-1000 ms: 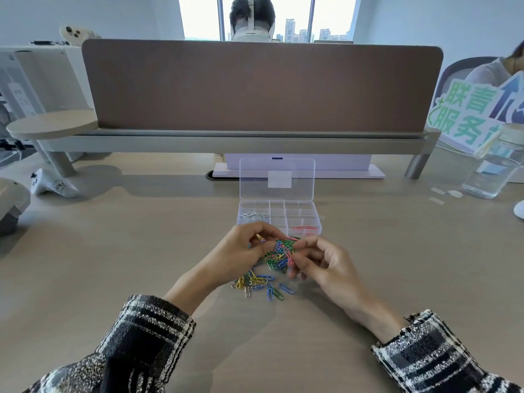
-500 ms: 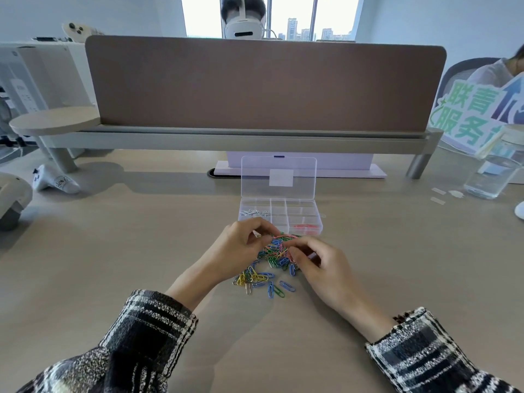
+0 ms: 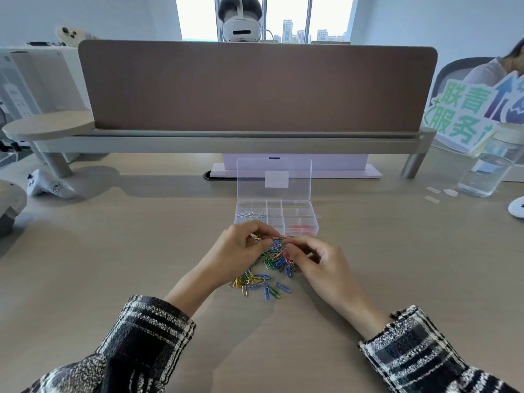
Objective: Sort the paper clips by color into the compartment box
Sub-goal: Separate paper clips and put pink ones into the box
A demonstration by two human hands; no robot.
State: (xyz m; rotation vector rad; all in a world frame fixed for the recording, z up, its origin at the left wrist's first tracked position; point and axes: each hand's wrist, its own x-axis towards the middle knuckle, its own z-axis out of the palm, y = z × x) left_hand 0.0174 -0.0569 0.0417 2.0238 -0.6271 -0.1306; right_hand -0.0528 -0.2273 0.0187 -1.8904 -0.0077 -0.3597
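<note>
A clear compartment box (image 3: 314, 222) stands open on the desk with its lid upright. Silver clips (image 3: 251, 214) lie in its left compartment and red clips (image 3: 301, 227) in its front right one. Just in front of it lies a pile of mixed coloured paper clips (image 3: 270, 260). My left hand (image 3: 237, 252) is at the pile's far left, fingers curled and pinching clips. At the pile's right side, my right hand (image 3: 319, 263) pinches a pink clip between thumb and forefinger.
A brown divider panel on a grey shelf (image 3: 226, 141) closes off the back of the desk. A water bottle (image 3: 486, 168) stands at the far right, and a white controller (image 3: 48, 185) lies at the far left. Loose clips (image 3: 272, 290) trail towards me.
My right hand has dropped back into the pile and shifted towards the box. The left hand has stayed at the pile's far left, fingers still working among the clips.
</note>
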